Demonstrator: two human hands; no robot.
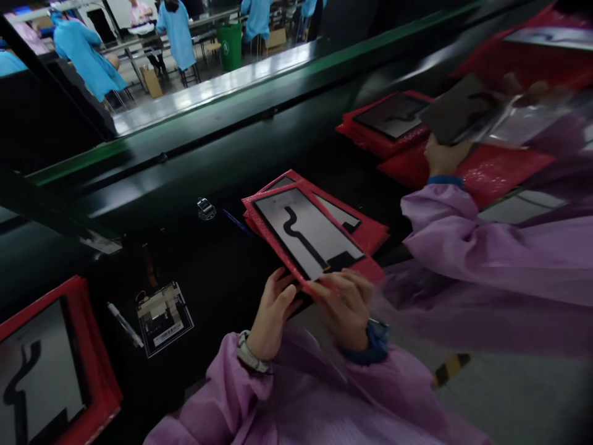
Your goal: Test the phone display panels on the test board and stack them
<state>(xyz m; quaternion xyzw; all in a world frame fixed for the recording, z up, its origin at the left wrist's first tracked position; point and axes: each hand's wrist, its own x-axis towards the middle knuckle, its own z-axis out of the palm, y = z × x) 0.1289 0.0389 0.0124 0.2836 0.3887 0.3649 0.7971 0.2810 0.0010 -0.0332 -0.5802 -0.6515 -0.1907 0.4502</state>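
Observation:
A display screen (310,225) with a pale back and a black curved ribbon cable lies tilted on a pile of red bubble bags (370,238) in front of me. My right hand (343,306) has its fingers bent over the screen's near edge. Close to the near left corner is my left hand (273,315), its thumb and fingers apart and nothing visible between them. A clear sheet (324,349), blurred, hangs below my right hand. Behind the screen a blue pen (238,222) rests on the dark bench.
At left lie a white marker (125,324), a small circuit assembly (164,315) and a stack of screens in red bags (99,371). A clear round item (205,209) sits further back. To the right, a co-worker's hand (445,154) holds a dark panel (458,111) near more red bags (365,133).

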